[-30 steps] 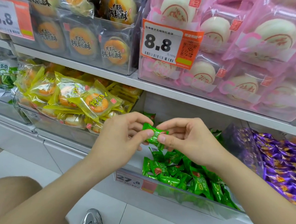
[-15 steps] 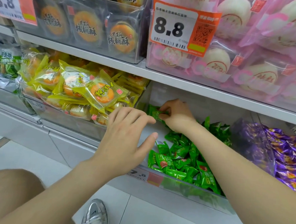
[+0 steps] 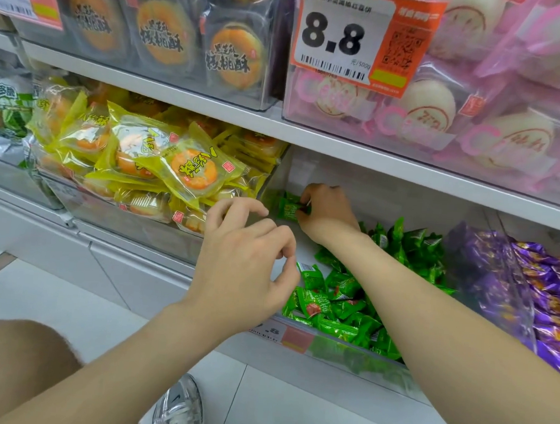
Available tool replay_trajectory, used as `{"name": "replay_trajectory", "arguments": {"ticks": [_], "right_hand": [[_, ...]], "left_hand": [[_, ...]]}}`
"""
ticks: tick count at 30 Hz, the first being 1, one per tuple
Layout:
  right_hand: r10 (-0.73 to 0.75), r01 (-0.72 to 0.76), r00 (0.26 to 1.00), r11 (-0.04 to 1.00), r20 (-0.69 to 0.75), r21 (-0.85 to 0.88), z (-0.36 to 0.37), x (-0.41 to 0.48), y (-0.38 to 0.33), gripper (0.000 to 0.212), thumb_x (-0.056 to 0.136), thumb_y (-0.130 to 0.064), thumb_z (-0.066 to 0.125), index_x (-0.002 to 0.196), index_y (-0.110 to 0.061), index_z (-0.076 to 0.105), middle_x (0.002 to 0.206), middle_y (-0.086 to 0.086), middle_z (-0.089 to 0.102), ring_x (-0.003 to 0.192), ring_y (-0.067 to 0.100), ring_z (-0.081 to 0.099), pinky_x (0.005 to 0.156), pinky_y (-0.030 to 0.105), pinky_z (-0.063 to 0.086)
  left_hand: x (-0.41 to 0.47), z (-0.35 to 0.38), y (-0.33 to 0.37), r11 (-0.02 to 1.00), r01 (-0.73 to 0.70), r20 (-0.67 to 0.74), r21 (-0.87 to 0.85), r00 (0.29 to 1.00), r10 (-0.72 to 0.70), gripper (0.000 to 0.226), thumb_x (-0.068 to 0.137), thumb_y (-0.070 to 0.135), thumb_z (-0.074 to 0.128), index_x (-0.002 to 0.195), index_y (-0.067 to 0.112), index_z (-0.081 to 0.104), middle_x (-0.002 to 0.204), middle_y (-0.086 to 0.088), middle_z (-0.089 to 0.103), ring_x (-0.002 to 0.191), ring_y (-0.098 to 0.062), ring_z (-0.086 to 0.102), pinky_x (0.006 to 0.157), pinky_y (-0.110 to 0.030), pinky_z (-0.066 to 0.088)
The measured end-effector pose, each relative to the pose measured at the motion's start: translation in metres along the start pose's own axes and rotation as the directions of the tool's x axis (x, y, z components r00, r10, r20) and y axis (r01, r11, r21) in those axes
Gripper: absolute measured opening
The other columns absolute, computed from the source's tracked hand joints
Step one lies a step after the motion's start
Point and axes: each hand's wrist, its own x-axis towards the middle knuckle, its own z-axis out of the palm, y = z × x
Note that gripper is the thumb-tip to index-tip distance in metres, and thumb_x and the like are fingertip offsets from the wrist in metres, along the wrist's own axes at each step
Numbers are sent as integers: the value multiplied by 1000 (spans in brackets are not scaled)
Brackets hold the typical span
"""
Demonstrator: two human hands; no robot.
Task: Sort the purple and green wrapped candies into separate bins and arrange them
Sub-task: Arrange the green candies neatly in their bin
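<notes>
a: what sits nearest to you?
b: your bare knee (image 3: 17, 359) at lower left, and a grey mesh sneaker (image 3: 178, 405) on the pale floor tiles (image 3: 54, 296).
a: and your left hand?
b: your left hand (image 3: 242, 268) hovers just in front of the clear plastic bin (image 3: 335, 353). its fingers are loosely curled, thumb and forefinger tips nearly meeting, and it holds nothing.
a: where are the sweets?
b: the heap of green foil-wrapped candies (image 3: 348, 304) lies in that bin, along its front and right side. bare white bin floor shows at the left rear.
a: your right hand?
b: your right hand (image 3: 328, 211) reaches into the bin's back left corner. its fingers and thumb pinch one green wrapped candy (image 3: 288, 209), apart from the heap and near the left wall. i cannot tell if it touches the bin floor.
a: the purple ones?
b: shiny purple wrapped candies (image 3: 555, 294) fill the next bin to the right, beyond a clear wall.
a: farther off?
b: yellow film packets of round orange cakes (image 3: 176, 166) are piled to the left. above the white shelf board (image 3: 309, 133) stand clear packs of brown round cakes (image 3: 164, 37), pink-wrapped white buns (image 3: 442, 107) and an orange and white price tag (image 3: 348, 42) reading 8.8.
</notes>
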Motion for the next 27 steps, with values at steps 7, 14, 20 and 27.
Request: {"name": "replay_trajectory", "arguments": {"ticks": [7,14,20,27], "right_hand": [[-10,9,1000,1000,-22,-23,-15,-10,-1,21,93,-26,68,112,-17,65,111,11,62,103,32,62,84,44,60],[-216,238,947,969,236,-68,-48,-69,-7,32,82,-55,66,102,-30,70,89,-9,68,90,19,67,73,30,53],[-173,190,943,981,285,-34,-48,-99,-9,27,76,-46,76,98,-29,73,88,-8,67,90,18,64,78,35,58],[-144,3,973,788,180,616,-97,-126,-1,23,94,-6,66,105,-24,75,93,-2,81,86,27,75,82,40,58]], "left_hand": [[0,0,1,1000,2,15,16,1000,-3,10,85,32,67,75,30,68,70,17,61,112,-23,57,105,-45,34],[0,-2,0,1000,5,47,31,999,-6,12,88,34,63,78,31,69,73,17,63,111,-22,56,106,-46,33],[1,-5,1,999,3,83,40,997,-6,11,89,35,59,89,32,70,77,19,63,108,-20,55,105,-46,34],[5,-10,3,997,78,139,-9,987,-76,48,95,56,55,135,29,60,110,18,67,116,-17,53,108,-43,30]]}}
